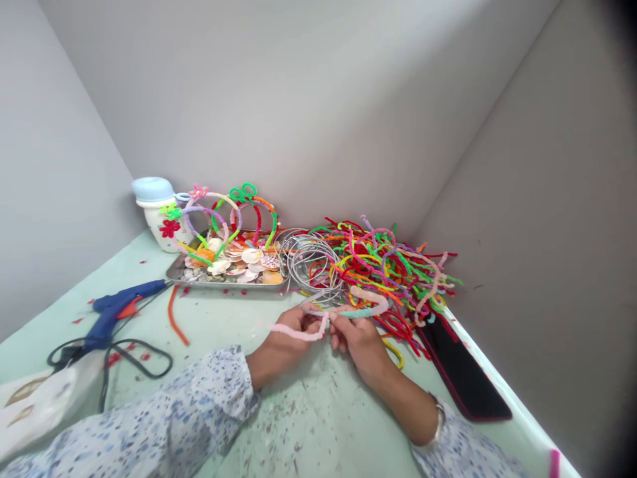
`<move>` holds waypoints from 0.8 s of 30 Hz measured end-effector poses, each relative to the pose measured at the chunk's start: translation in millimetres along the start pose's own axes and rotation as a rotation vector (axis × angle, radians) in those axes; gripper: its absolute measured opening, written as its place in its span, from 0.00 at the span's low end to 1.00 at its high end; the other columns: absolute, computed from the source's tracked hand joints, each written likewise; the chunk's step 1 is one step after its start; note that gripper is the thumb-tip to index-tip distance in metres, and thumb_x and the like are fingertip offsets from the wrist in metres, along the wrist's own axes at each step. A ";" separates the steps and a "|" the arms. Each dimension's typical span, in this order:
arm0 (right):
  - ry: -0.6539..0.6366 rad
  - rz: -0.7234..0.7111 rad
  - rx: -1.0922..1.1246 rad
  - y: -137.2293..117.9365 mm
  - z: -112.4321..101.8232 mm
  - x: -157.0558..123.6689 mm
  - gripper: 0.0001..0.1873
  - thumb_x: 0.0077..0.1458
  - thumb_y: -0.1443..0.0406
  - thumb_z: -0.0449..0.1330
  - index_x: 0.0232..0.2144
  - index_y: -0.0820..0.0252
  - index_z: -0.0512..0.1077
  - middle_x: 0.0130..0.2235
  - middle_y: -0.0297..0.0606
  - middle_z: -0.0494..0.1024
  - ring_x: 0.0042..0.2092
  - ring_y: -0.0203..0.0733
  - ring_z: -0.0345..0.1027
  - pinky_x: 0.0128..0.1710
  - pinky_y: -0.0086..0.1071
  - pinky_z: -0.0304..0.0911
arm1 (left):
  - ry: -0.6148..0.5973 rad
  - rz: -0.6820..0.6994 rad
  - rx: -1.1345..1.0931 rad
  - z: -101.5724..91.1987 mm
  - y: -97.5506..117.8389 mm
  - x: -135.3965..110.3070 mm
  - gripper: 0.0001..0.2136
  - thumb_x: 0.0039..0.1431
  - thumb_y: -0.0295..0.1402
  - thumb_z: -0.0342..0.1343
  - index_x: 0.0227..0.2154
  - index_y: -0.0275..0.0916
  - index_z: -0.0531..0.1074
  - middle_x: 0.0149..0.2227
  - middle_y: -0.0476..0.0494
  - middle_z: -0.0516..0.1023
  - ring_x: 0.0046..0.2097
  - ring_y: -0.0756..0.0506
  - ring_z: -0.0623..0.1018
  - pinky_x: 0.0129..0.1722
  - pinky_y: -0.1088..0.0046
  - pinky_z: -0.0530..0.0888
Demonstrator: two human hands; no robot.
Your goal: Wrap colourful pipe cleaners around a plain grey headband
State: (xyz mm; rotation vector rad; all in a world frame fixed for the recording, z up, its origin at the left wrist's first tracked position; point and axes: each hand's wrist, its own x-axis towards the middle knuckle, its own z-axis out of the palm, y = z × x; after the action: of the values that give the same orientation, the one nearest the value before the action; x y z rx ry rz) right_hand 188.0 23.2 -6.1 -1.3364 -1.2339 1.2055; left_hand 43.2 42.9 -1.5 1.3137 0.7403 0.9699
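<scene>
My left hand (286,338) and my right hand (359,340) meet over the pale green table (233,318), both pinched on a headband (355,309) partly wound with pink and teal pipe cleaner. A loose pink pipe cleaner end (293,332) trails leftward from my left fingers. Just behind the hands lies a heap of coloured pipe cleaners (388,265) and a bundle of bare metal headbands (308,262).
A metal tray (226,277) holds shells and several decorated headbands (231,212). A blue glue gun (117,312) with black cord lies left, an orange pipe cleaner (175,318) beside it. A white jar with blue lid (158,212) stands behind. A dark phone (465,375) lies right.
</scene>
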 end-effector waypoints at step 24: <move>-0.106 -0.019 0.033 -3.2 -0.8 1.5 0.11 0.51 0.61 0.53 0.22 0.61 0.67 0.15 0.28 0.67 0.17 0.31 0.58 0.18 0.25 0.52 | 0.036 0.075 0.189 -8.9 -2.5 -3.8 0.08 0.55 0.35 0.56 0.32 0.35 0.70 0.29 0.46 0.76 0.31 0.48 0.75 0.33 0.74 0.69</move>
State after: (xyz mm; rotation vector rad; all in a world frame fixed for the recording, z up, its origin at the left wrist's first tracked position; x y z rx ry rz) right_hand 188.5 24.9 -2.9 -1.2476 -1.2933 1.2918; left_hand 34.0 43.4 -5.5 1.5001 0.8307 1.0045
